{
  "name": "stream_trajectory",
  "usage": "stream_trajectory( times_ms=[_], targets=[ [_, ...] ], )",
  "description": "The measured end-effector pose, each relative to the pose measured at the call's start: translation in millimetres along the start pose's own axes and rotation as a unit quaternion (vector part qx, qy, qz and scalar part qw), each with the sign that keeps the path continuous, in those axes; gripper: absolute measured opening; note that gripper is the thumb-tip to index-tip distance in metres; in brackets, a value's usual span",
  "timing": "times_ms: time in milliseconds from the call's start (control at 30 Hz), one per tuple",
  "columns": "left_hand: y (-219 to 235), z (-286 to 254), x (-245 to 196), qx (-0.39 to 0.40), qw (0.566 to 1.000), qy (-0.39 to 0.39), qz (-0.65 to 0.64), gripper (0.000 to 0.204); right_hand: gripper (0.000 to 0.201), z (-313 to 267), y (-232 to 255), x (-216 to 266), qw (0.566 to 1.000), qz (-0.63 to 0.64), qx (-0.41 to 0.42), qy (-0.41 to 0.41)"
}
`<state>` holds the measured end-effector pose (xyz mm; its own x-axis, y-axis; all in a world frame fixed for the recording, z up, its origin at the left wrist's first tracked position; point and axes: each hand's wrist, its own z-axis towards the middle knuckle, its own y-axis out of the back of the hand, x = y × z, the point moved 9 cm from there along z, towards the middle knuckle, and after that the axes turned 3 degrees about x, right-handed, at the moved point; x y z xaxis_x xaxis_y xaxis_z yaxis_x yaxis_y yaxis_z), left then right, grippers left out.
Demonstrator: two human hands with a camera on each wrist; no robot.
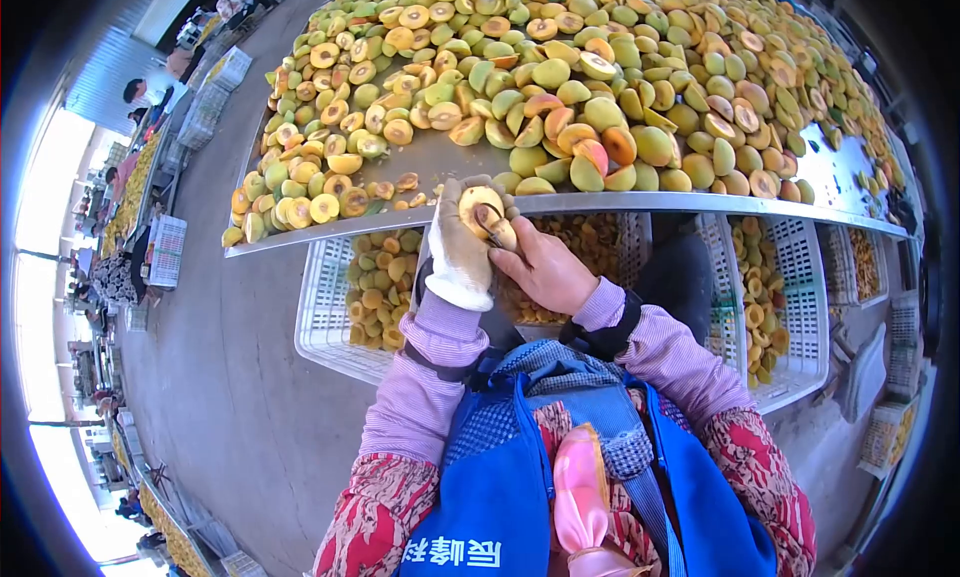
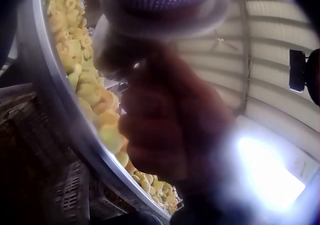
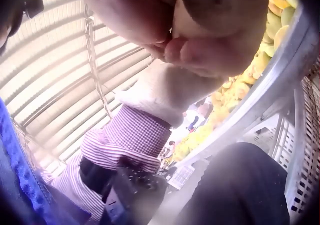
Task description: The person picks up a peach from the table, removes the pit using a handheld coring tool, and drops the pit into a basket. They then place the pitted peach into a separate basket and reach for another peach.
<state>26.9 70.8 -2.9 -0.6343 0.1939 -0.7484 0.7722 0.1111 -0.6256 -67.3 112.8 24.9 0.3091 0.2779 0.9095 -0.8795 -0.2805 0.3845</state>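
Note:
Just over the table's front edge, the gloved left hand (image 1: 462, 239) grips a halved yellow fruit (image 1: 480, 209), cut face up with a brown centre. The bare right hand (image 1: 548, 270) meets it from the right, its thumb and fingers pinching a small curved tool (image 1: 491, 220) at the fruit's centre; the tool's shape is only partly visible. In the left wrist view the right hand (image 2: 155, 120) is dark and blurred. Large and close in the right wrist view are the right hand's fingers (image 3: 135, 15), with the white glove of the left hand (image 3: 165, 87) behind.
Halved fruits (image 1: 560, 77) are heaped across the metal table (image 1: 430, 159), whose raised rim (image 1: 640, 203) runs in front of the hands. White crates (image 1: 325, 317) of fruit stand below. Other people and tables line the left side of the hall.

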Motion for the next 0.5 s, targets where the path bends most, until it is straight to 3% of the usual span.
stream_trajectory(
  times_ms=[200, 267, 500],
  targets=[
    [-13, -14, 6, 0.004, 0.999, -0.021, -0.045, 0.035, 0.031, -9, -2, 6, 0.999, -0.030, -0.016, 0.000],
    [-14, -17, 3, 0.010, 0.998, -0.031, -0.049, 0.035, 0.031, -11, -2, 6, 0.998, -0.046, -0.019, -0.035],
    [-27, -28, -8, 0.083, 0.993, -0.081, 0.013, 0.033, 0.036, -12, -5, 7, 0.998, 0.000, -0.055, -0.039]
  ],
)
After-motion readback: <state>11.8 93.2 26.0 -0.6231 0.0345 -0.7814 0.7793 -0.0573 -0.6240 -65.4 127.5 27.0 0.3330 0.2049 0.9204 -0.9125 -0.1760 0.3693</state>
